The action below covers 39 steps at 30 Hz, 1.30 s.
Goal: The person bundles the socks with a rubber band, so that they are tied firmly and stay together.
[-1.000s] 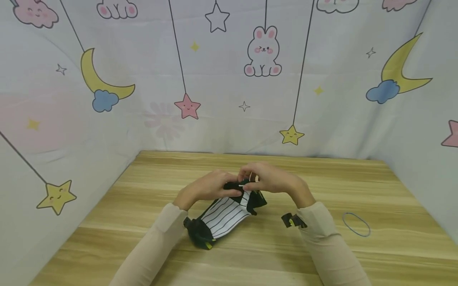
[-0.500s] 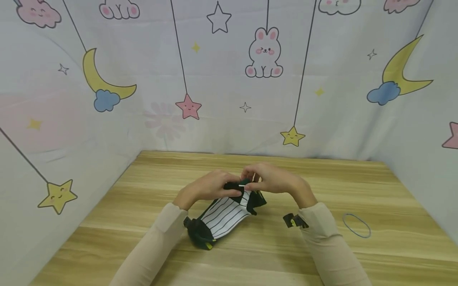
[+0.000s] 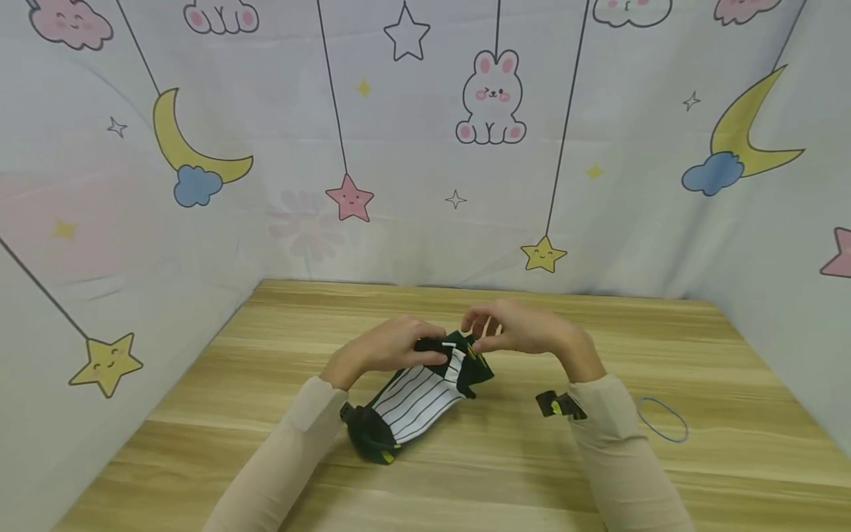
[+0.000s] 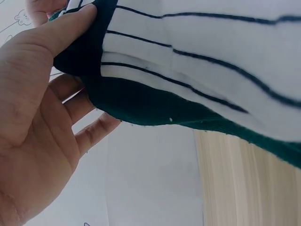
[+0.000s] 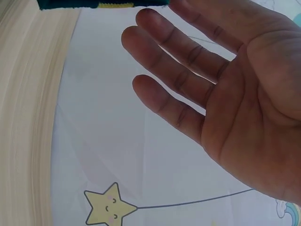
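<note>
A dark green and white sock (image 3: 415, 405) with thin black stripes lies slantwise on the table, bearing small yellow marks at both ends. My left hand (image 3: 392, 346) pinches a dark band near its far end, thumb on top. In the left wrist view, the left hand (image 4: 42, 108) has other fingers behind the sock (image 4: 197, 42). My right hand (image 3: 525, 329) is at the sock's far right end, its thumb tip by the dark green edge. The right wrist view shows the right hand (image 5: 225, 80) with fingers loosely extended; the sock's edge (image 5: 70, 4) shows at the top.
A thin blue loop (image 3: 662, 419) lies on the wooden table (image 3: 718, 369), right of my right forearm. A black strap piece (image 3: 560, 405) sits at the right cuff. A printed cloth backdrop (image 3: 425, 148) rises behind the table.
My right hand has shifted right across the sock's far end, uncovering more dark green fabric and yellow edging. The left hand and the sock's near end stay almost where they were.
</note>
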Available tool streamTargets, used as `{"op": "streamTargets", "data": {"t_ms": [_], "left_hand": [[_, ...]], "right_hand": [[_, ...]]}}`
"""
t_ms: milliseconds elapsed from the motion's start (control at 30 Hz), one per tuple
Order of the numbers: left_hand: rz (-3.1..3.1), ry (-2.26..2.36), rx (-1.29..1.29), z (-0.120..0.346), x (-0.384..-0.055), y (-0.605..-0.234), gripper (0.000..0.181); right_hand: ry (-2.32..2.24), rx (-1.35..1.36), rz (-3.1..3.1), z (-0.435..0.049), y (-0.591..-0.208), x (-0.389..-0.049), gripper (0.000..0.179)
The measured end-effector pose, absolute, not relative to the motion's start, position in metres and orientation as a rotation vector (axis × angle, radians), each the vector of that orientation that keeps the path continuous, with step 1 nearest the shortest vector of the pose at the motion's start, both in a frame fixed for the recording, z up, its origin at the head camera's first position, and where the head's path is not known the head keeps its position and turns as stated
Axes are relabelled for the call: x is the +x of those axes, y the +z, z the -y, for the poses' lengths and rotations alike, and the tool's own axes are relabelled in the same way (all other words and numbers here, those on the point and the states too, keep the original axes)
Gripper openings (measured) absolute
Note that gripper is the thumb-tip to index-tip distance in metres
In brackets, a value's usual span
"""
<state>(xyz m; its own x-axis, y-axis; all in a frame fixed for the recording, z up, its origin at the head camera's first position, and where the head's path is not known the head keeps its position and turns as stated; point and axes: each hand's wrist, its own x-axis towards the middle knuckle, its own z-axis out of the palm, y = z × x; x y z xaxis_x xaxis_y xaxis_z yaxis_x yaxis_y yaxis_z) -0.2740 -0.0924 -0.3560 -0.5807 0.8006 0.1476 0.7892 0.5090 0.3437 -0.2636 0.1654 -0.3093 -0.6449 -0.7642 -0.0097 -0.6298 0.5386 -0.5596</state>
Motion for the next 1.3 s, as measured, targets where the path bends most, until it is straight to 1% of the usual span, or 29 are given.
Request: {"op": "streamTargets", "data": {"t_ms": [433, 600, 967, 1133, 1300], "left_hand": [[-2.719, 0.566, 1.418, 0.094, -0.275, -0.355, 0.018], [-2.710, 0.583, 1.440, 0.096, -0.275, -0.352, 0.019], [-2.729, 0.571, 1.403, 0.099, -0.276, -0.353, 0.019], [-2.725, 0.577, 1.378, 0.100, -0.275, -0.353, 0.025], [-2.720, 0.588, 1.378, 0.100, -0.275, -0.353, 0.021]], "right_hand": [[-0.748, -1.079, -2.535, -0.180, -0.311, -0.268, 0.024], [-0.740, -1.041, -2.547, -0.191, -0.310, -0.269, 0.025], [-0.739, -0.931, -2.545, -0.213, -0.313, -0.275, 0.028], [-0.727, -0.908, -2.558, -0.226, -0.318, -0.279, 0.026], [-0.758, -0.890, -2.544, -0.239, -0.321, -0.282, 0.024]]}}
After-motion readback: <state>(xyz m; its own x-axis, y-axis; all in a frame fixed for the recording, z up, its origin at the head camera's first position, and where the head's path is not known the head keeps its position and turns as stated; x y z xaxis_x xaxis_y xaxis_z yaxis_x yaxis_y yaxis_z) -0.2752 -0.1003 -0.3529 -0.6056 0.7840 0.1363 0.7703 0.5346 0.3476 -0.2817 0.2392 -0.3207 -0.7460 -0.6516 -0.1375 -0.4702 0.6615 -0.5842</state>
